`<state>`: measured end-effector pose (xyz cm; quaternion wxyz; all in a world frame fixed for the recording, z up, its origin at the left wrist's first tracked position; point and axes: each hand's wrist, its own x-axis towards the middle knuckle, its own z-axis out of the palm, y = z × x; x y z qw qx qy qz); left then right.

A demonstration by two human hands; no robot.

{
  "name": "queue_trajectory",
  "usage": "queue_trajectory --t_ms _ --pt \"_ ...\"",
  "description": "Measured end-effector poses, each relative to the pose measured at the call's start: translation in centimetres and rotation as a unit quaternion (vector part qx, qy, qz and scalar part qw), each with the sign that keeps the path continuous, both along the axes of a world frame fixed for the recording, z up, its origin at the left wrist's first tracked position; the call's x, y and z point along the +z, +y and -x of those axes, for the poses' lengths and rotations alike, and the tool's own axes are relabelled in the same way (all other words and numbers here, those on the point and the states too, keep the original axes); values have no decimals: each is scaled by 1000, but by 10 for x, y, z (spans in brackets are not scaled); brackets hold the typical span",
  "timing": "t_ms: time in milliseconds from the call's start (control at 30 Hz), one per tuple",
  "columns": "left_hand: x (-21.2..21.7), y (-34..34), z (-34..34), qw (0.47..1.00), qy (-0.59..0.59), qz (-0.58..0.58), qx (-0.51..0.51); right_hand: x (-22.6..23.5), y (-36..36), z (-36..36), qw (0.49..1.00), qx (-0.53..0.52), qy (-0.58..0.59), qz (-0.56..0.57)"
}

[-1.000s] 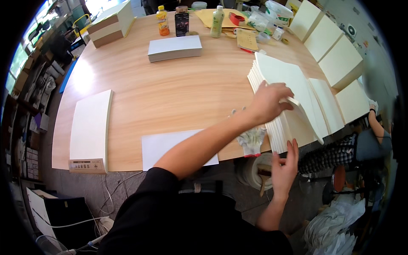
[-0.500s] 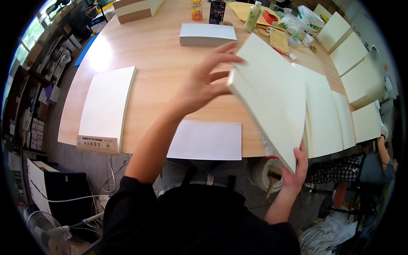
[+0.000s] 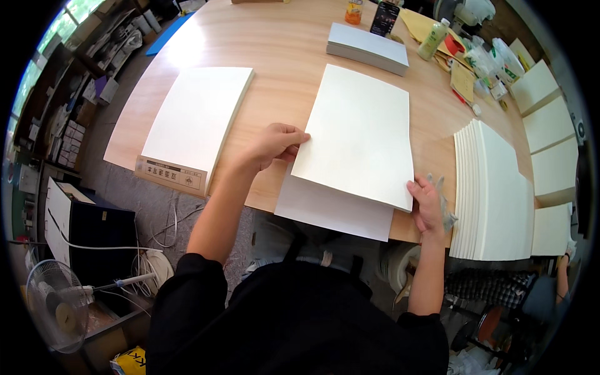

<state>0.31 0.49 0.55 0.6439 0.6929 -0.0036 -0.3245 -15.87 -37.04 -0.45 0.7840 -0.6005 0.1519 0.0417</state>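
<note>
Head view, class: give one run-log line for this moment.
pad: partly covers sheet; left hand: at left edge; right hand: near lower-right corner

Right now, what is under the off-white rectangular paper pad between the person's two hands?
Beneath the paper pad, a plain white paper sheet sticks out on the near side, on the pale wooden table. The pad hides the rest, including the sheet's far edge.

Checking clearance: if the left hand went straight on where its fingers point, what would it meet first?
The left hand points rightward, so first comes the left edge of the cream-white rectangular paper pad, which it already touches. Whether it would slide over or under is unclear.
</note>
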Motion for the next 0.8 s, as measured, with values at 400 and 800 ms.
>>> queue_trajectory --t_ms 400,800 --pt "2 5 8 986 -104 -128 4 -6 19 10 989 -33 -7 144" --pt "5 17 23 962 -197 -185 24 -3 29 5 983 -33 15 182"
